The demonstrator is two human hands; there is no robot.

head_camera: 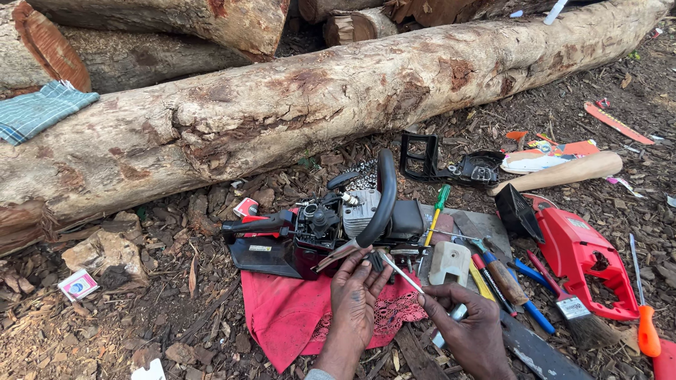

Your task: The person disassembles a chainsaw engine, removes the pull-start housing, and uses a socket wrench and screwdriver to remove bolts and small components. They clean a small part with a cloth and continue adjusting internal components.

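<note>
A stripped chainsaw engine with a black loop handle sits on a red cloth on the ground. My left hand pinches a small dark part at the engine's near side. My right hand grips a thin metal tool whose tip points up-left at that small part. Both hands are close together just in front of the engine.
A big log lies behind the engine. To the right lie a red chainsaw cover, a black guard, a wooden handle, screwdrivers, a paintbrush, a saw bar. A checked cloth rests at left.
</note>
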